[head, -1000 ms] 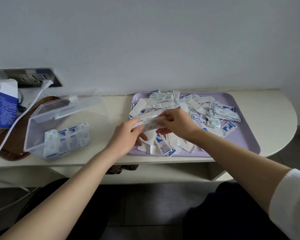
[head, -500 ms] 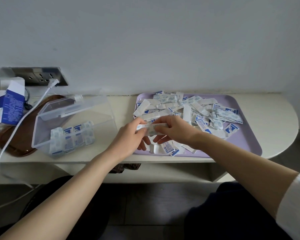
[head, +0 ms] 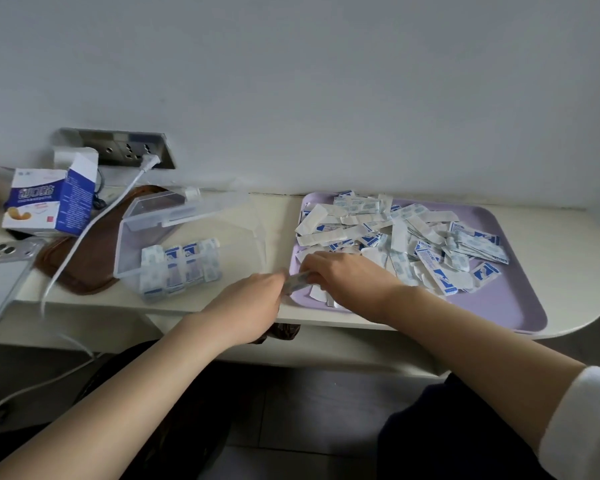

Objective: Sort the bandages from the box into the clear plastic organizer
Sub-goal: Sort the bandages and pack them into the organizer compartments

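- Head view, centre of frame: left hand (head: 253,299) and right hand (head: 347,278) meet over the near-left corner of the purple tray (head: 520,306).
- Both grip one small bandage stack (head: 297,280). Left fingers curl round its left end, right fingers and thumb pinch its right end. The stack is motion-blurred, so the count is unreadable.
- Right of centre: loose bandages (head: 413,237) in a heap across the tray's left and middle part, white and blue wrappers, overlapping.
- Left of centre: clear organizer (head: 129,244) on the white shelf (head: 568,244), just beside the tray, lid (head: 174,209) open.
- Sorted bandages (head: 181,268) stand on edge in a row in the organizer's near part.
- Upper left: bandage box (head: 45,206), top flap open, in front of the wall socket (head: 132,150).
- White cable (head: 94,223) runs from the socket down over a brown pouch (head: 84,258).
- Far left edge: phone (head: 0,271), camera side up.
- Lower right: white sleeve (head: 582,420) on the right arm.
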The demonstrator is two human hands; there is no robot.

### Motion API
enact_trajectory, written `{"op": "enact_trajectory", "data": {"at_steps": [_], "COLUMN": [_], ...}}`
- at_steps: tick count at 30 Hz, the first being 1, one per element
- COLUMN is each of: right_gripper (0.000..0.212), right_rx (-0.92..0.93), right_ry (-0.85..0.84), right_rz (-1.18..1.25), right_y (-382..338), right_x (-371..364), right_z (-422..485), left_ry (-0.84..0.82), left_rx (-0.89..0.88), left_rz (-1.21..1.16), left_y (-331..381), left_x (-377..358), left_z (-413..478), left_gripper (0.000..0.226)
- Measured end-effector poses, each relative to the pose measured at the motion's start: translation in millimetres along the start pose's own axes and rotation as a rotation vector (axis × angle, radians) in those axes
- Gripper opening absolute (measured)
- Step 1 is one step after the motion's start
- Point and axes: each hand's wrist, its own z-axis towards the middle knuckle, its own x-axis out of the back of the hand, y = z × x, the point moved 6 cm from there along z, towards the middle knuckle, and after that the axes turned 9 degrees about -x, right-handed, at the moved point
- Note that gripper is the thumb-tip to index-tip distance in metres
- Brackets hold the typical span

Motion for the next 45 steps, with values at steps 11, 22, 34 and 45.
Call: {"op": "enact_trajectory", "data": {"at_steps": [11,22,34,45], "right_gripper": [0.031,0.019,0.032,0.028], "right_rx": [0.052,-0.016,0.145,-0.037], "right_ry": [-0.058,0.019,0.332,0.302], "right_rz": [0.095,0.291,0.147,-0.01], "right_y": [-38,-65,-145,-126], "right_x": [-17,-24,14,19], "right_z": [12,23,75,119], "left_ry": [0.158,0.371,0.651,0.676], "left_rx": [0.009,-0.079,-0.018,0.139], "left_rz": [0.151,0.147,0.051,-0.053], "left_y": [-30,-62,-104,-123], "left_x": [22,50,97,98], "left_z": [-43,-77,-98,-95], "left_gripper": [0.021,0.021,0.018,0.039]}}
